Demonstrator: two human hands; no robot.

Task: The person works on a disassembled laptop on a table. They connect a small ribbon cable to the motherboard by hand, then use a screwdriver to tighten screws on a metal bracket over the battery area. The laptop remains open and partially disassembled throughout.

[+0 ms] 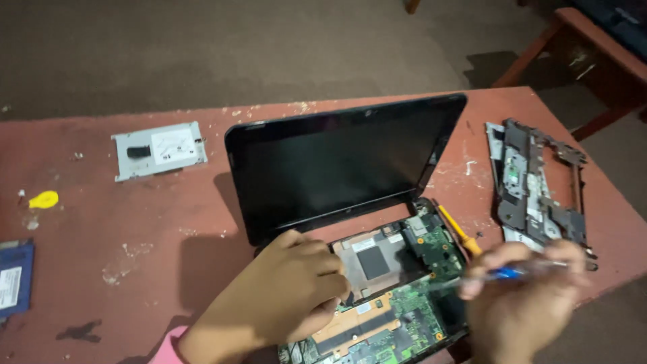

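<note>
A small black laptop [344,168] stands open near the front edge of a worn, paint-chipped reddish wooden table [135,256], its glossy screen upright and its base stripped to the green circuit board [404,317] with copper-coloured plates. The left hand [283,296] rests curled on the exposed base with fingertips touching a grey metal plate, holding nothing, while the right hand [526,296] is closed around a blue-handled screwdriver [512,271], blurred, tip toward the board. A yellow-handled screwdriver [461,232] lies just beside the base, with the removed grey frame [539,189] further right.
</note>
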